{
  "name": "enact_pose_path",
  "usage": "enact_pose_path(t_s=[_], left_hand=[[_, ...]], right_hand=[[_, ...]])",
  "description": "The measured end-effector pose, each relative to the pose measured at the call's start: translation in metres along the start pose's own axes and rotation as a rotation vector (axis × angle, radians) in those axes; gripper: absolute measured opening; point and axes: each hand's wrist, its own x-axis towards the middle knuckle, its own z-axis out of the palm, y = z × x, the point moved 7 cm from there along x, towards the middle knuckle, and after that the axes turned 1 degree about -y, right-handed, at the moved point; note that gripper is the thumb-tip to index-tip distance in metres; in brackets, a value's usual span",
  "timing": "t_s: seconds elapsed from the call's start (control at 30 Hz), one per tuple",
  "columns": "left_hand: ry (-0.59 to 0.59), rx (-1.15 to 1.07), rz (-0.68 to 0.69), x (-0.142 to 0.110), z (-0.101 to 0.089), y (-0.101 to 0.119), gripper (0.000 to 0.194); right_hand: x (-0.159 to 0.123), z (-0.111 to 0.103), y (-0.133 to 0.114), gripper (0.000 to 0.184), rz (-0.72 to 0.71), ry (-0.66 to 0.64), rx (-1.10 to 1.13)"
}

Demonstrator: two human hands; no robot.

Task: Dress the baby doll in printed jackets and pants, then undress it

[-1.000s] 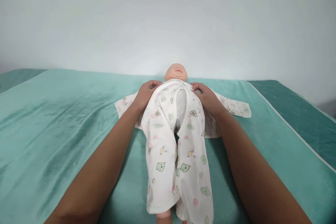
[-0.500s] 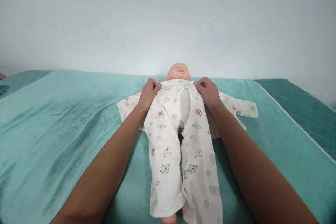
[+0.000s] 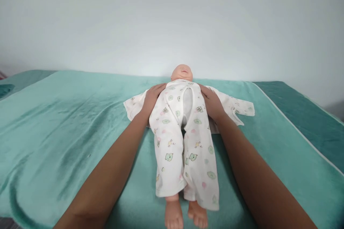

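Note:
A baby doll (image 3: 182, 73) lies on its back, head at the far end and bare feet towards me. Printed white baby pants (image 3: 169, 139) cover its legs and are drawn up over its trunk, with an oval crotch opening showing white beneath. A matching top (image 3: 239, 107) is spread under and beside the doll, its sleeves out to both sides. My left hand (image 3: 154, 98) rests with fingers stretched along the pants' left upper edge. Against the opposite edge, my right hand (image 3: 211, 101) lies with fingers extended too. Some fingertips are hidden by cloth.
A light green sheet (image 3: 80, 125) with folds at the left covers the bed. Darker green fabric (image 3: 303, 111) borders it at the right, beyond a pale seam. Behind the doll's head rises a white wall (image 3: 172, 25) with a dark band at the top.
Both hands have let go of their pinch on the waistband, and their fingers now lie straight along the doll's sides. The doll's feet have come into view at the bottom.

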Motion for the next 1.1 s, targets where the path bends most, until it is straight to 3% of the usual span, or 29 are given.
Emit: enact_pose_path(t_s=[0.2, 0.33, 0.4, 0.47, 0.53, 0.6, 0.67, 0.77, 0.87, 0.97, 1.1], left_hand=[[0.021, 0.328, 0.191, -0.043, 0.002, 0.002, 0.044], [0.072, 0.356, 0.165, -0.084, -0.004, 0.014, 0.042], [0.128, 0.305, 0.108, -0.104, -0.013, 0.022, 0.041], [0.172, 0.243, 0.067, -0.125, -0.021, 0.032, 0.037], [0.177, 0.169, 0.026, -0.147, -0.027, 0.042, 0.026], [0.1, 0.069, -0.024, -0.169, -0.027, 0.049, 0.015], [-0.056, -0.039, -0.064, -0.191, -0.02, 0.057, 0.009], [-0.243, -0.147, -0.054, -0.219, -0.012, 0.07, 0.008], [-0.328, -0.122, 0.031, -0.236, -0.009, 0.084, 0.019], [-0.336, -0.022, 0.106, -0.243, -0.008, 0.092, 0.027], [-0.281, 0.068, 0.138, -0.245, -0.006, 0.095, 0.021]], right_hand=[[-0.067, -0.004, -0.013, 0.048, 0.097, 0.133, 0.073], [-0.114, -0.012, -0.051, 0.041, 0.015, 0.275, 0.04], [-0.132, -0.013, -0.079, 0.032, -0.074, 0.267, 0.027], [-0.147, -0.007, -0.108, 0.024, -0.167, 0.145, 0.002], [-0.161, 0.007, -0.133, 0.02, -0.218, -0.093, -0.041], [-0.174, 0.021, -0.147, 0.018, -0.195, -0.325, -0.114], [-0.185, 0.028, -0.154, 0.014, -0.139, -0.456, -0.232], [-0.193, 0.033, -0.158, 0.016, -0.134, -0.538, -0.458], [-0.196, 0.04, -0.164, 0.013, -0.199, -0.579, -0.657], [-0.194, 0.047, -0.168, 0.005, -0.213, -0.606, -0.787], [-0.191, 0.055, -0.173, 0.011, -0.22, -0.601, -0.9]])
